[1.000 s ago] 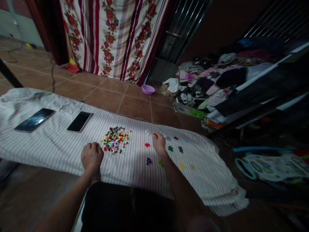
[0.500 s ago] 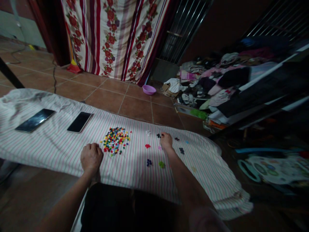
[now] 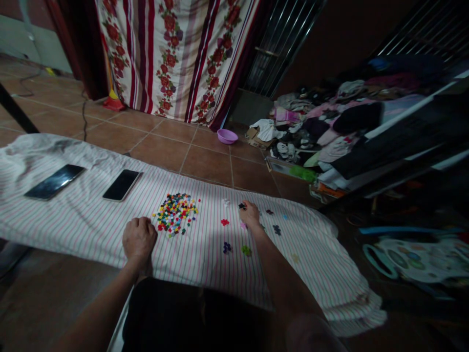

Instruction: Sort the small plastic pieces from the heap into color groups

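Note:
My left hand (image 3: 139, 239) rests curled into a loose fist on the striped sheet (image 3: 91, 217), just left of a heap of small multicoloured pieces (image 3: 175, 213). My right hand (image 3: 250, 215) is lowered with curled fingers onto the sheet, next to a small dark group (image 3: 242, 206) and a pink piece (image 3: 244, 225). Small single-colour groups lie nearby: red (image 3: 224, 222), dark blue (image 3: 227, 247), green (image 3: 246, 250), navy (image 3: 277, 230). Whether my right fingers pinch a piece is hidden.
Two smartphones (image 3: 54, 182) (image 3: 121, 185) lie on the sheet's left part. Beyond its far edge is a tiled floor with a purple basin (image 3: 227, 136). A heap of clothes (image 3: 322, 127) rises at right, and a floral curtain (image 3: 176, 58) hangs behind.
My right hand has shifted right, uncovering the small dark group and pink piece. My right forearm now covers pieces that showed before. My left hand has stayed put.

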Available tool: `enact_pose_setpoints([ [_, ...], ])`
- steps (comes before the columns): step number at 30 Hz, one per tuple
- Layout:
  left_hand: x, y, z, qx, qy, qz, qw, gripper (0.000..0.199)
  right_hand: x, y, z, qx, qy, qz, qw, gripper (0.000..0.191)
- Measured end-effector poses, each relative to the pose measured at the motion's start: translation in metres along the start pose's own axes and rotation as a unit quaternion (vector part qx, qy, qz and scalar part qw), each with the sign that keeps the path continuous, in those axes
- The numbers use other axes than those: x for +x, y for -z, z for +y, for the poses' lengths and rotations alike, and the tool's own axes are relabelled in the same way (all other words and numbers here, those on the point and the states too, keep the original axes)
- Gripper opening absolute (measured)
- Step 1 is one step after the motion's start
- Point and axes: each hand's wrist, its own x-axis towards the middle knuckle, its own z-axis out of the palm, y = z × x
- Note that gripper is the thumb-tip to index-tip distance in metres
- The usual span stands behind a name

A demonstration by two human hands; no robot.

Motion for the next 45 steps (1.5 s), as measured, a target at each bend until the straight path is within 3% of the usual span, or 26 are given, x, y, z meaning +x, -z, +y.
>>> enact_pose_setpoints([
  [9,-0.001,-0.001,-0.002,0.000,-0.005,0.005,1.000,0.023,-0.001,0.006,-0.005,-0.053,0.034,-0.026,0.998,0.043],
  [16,0.000,0.000,0.000,-0.006,0.003,0.002,1.000,0.024,-0.003,0.007,-0.006,-0.031,0.072,-0.015,0.997,0.029],
  [35,-0.001,-0.004,-0.002,0.005,-0.002,0.004,1.000,0.023,0.002,0.006,0.001,0.030,0.082,0.007,0.996,0.029],
  [41,0.000,-0.004,-0.002,0.015,-0.005,0.005,1.000,0.021,-0.002,0.011,-0.006,0.030,0.073,0.052,0.996,0.031],
  [45,0.000,-0.004,-0.002,0.020,-0.004,0.010,1.000,0.020,-0.007,0.009,-0.027,0.054,0.114,0.095,0.987,0.029],
])
